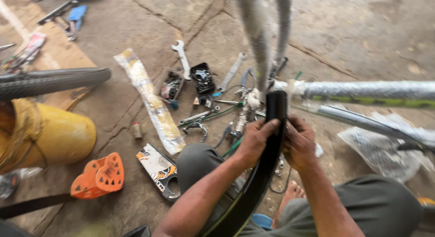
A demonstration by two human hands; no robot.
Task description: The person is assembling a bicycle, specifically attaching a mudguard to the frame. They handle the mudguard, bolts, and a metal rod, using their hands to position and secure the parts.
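A curved black mudguard [271, 142] runs from the bottom centre up to the bicycle frame. My left hand [255, 140] grips its left edge, fingers curled over the rim. My right hand [299, 143] clasps the right edge at the same height. The mudguard's top end meets the wrapped bicycle frame [362, 90] near a white joint [290, 86]. Two grey wrapped tubes [260, 38] rise blurred toward the camera. My knees in grey trousers [199, 161] and a bare foot [292, 192] lie below.
Tools are scattered on the concrete floor: a spanner [182, 58], another wrench [232, 72], pliers [228, 132], a black parts tray [202, 77]. A long plastic packet [149, 99], an orange plastic piece [99, 177], a yellow drum [50, 135] and a tyre [52, 81] are at the left.
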